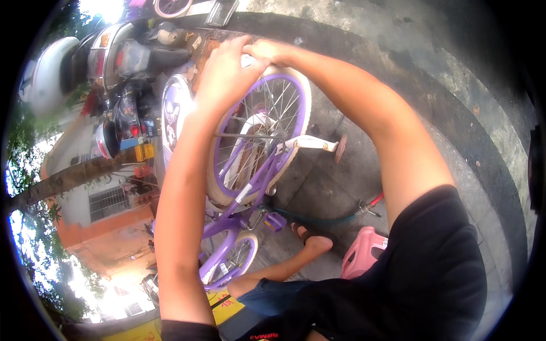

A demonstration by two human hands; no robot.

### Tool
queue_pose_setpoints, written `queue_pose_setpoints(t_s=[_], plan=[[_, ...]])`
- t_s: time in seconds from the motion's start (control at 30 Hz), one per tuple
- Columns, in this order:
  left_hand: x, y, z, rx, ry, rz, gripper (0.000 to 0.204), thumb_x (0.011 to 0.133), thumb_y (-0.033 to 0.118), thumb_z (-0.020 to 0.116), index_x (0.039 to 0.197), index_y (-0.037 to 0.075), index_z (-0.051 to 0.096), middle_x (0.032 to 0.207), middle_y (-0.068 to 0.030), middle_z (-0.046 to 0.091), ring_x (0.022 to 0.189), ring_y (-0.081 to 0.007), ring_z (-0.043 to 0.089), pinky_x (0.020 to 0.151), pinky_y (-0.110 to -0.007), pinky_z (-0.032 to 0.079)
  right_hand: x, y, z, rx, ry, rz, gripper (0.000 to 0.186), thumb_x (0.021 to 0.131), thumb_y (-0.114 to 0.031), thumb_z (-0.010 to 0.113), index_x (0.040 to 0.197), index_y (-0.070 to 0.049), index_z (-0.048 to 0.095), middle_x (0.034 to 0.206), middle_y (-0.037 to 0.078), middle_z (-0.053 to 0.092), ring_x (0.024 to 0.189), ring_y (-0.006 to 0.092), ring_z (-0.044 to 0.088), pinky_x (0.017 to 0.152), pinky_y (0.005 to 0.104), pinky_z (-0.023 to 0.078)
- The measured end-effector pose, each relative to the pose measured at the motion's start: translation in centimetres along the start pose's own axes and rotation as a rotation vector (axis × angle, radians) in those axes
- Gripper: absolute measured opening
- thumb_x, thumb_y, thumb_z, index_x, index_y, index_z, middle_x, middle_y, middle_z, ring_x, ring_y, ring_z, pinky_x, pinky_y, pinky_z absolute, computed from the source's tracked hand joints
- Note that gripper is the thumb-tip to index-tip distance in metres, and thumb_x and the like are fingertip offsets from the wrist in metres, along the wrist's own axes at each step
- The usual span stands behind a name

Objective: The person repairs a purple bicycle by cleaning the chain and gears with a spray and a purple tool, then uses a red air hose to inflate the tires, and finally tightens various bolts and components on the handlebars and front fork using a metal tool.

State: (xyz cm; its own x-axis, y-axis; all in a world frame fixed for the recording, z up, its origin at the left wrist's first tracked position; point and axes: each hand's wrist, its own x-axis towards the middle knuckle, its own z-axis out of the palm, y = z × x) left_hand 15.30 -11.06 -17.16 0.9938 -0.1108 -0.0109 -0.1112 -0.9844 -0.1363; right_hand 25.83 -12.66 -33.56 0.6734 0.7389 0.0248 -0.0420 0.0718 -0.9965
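A purple child's bicycle (227, 219) with white tyres stands in front of me. Its nearer-to-my-hands wheel (307, 102) has a purple rim and thin spokes. Both hands meet at the top of that wheel. My left hand (230, 65) is closed over the white tyre (278, 73), its fingers partly hidden behind the wrist and palm. Beside it, my right hand (266, 52) is closed too, gripping the tyre, with the thumbs close together. A white bracket (311, 143) with a small brownish wheel (341, 149) sticks out from the axle. A purple pedal (276, 221) shows lower down.
On the paving by the bicycle lie a blue-green hose (313, 217) and a red-handled tool (375, 200). A pink plastic stool (364, 251) stands near a sandalled foot (318, 243). Parked scooters (136, 59) line the left, and a curved kerb (409, 74) runs along the right.
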Motion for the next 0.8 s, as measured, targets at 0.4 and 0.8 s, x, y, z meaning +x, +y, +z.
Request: queue_pose_setpoints(t_s=[0.4,0.8], plan=[[3.1,-4.3,4.7,0.353,-0.438,-0.458,0.075,0.068,0.055,0.073,0.125,0.011,0.054,0.116,-0.0163,0.063,0.109,-0.031,0.059,0.093,-0.042,0.043,0.5,2.1,-3.4,-0.237,-0.02,-0.122,0.072,0.091,-0.063,0.032,0.117,-0.003,0.062,0.126,0.021,0.055,0.117,0.0352,0.05,0.101,0.0412,0.036],[-16.5,7.5,0.4,-0.52,-0.124,0.163,0.039,0.081,0.027,0.064,0.114,0.007,0.058,0.103,-0.0145,0.059,0.1,-0.0316,0.056,0.086,-0.041,0.045,-1.6,3.6,-4.8,-0.475,0.174,-0.009,0.069,0.087,-0.059,0.046,0.121,-0.001,0.058,0.12,0.021,0.059,0.115,0.0312,0.054,0.097,0.0405,0.04]])
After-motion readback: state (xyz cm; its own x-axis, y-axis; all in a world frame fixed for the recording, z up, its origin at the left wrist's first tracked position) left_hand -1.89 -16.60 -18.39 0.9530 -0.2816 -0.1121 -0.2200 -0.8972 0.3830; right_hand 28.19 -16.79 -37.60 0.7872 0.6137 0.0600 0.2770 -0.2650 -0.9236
